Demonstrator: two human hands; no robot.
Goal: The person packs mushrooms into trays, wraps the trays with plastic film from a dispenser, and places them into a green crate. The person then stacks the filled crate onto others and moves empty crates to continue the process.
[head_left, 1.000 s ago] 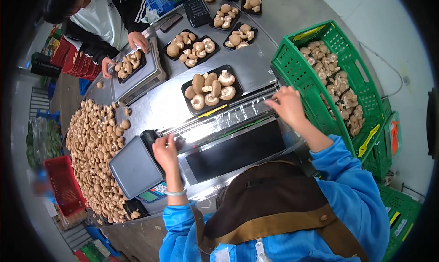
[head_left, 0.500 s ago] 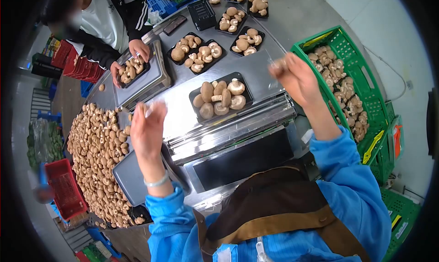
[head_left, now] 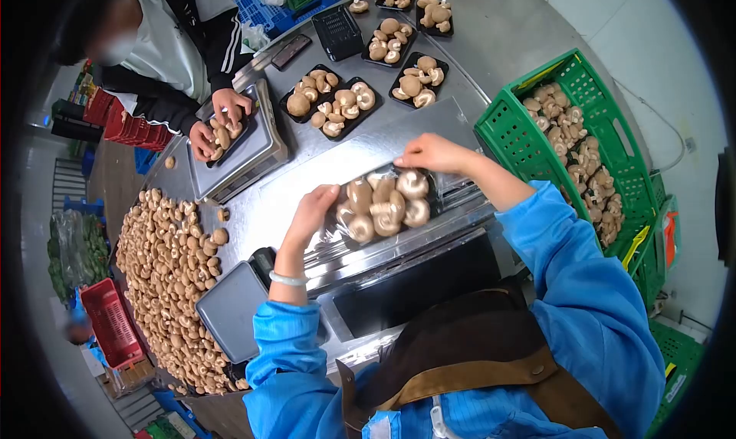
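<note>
Pulling evenly avoids creases: I pinch clear film (head_left: 325,238) over the mushrooms (head_left: 386,211), left hand (head_left: 309,213) and right hand (head_left: 437,154) both nearly closed.

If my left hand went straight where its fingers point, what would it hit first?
Your left hand would probably first meet the clear film and the mushrooms beside its fingertips, though their relative depth is unclear.

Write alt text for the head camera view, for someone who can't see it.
The left hand and right hand hold clear film over mushrooms in a black tray. At upper left, a co-worker handles another filled tray on a scale; loose mushrooms lie heaped below, a green crate of mushrooms at right.
</note>
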